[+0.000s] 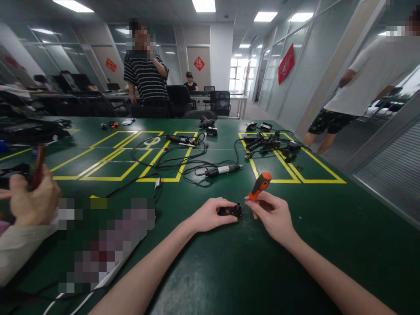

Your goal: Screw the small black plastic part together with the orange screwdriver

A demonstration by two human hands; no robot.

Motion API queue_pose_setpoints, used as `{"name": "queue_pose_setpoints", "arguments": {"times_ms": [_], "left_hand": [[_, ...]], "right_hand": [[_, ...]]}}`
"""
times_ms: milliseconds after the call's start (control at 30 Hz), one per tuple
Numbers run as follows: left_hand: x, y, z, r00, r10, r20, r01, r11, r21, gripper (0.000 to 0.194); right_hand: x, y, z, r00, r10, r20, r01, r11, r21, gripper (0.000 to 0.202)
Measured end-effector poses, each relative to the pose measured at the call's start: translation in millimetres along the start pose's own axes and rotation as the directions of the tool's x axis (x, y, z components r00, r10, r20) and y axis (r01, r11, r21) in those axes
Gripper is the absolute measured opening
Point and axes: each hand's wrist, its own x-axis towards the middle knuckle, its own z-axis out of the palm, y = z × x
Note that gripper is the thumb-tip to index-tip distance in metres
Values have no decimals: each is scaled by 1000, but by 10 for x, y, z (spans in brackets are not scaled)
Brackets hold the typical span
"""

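Observation:
My left hand (213,214) is closed around a small black part (236,211) resting on the green table (203,271). A short round stub stands up from the part's right end. Just to its right, my right hand (272,214) pinches a screwdriver (260,186) low down, below its orange and black handle. The handle points up and leans to the right. What the fingers cover of the screwdriver's shaft and tip is hard to make out. A small gap separates the right fingertips from the black part.
Beyond my hands lies a grey and black electric screwdriver (225,169) with looping black cables. A heap of black cabled parts (271,144) sits inside yellow tape lines at the right. On the left, another person's hand (34,197) holds a phone-like object. People stand behind the table.

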Motion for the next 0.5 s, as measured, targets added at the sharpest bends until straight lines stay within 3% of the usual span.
{"name": "queue_pose_setpoints", "arguments": {"times_ms": [200, 333, 500], "left_hand": [[2, 0, -5, 1000, -4, -2, 4, 1000, -8, 36], [-2, -12, -2, 1000, 16, -1, -16, 1000, -27, 34], [-2, -19, 3, 1000, 8, -6, -8, 1000, -27, 36]], "right_hand": [[-9, 12, 4, 999, 15, 33, -18, 998, 63, 20], [-9, -8, -7, 1000, -12, -2, 12, 1000, -5, 14], [2, -31, -8, 998, 68, -15, -67, 997, 50, 20]]}}
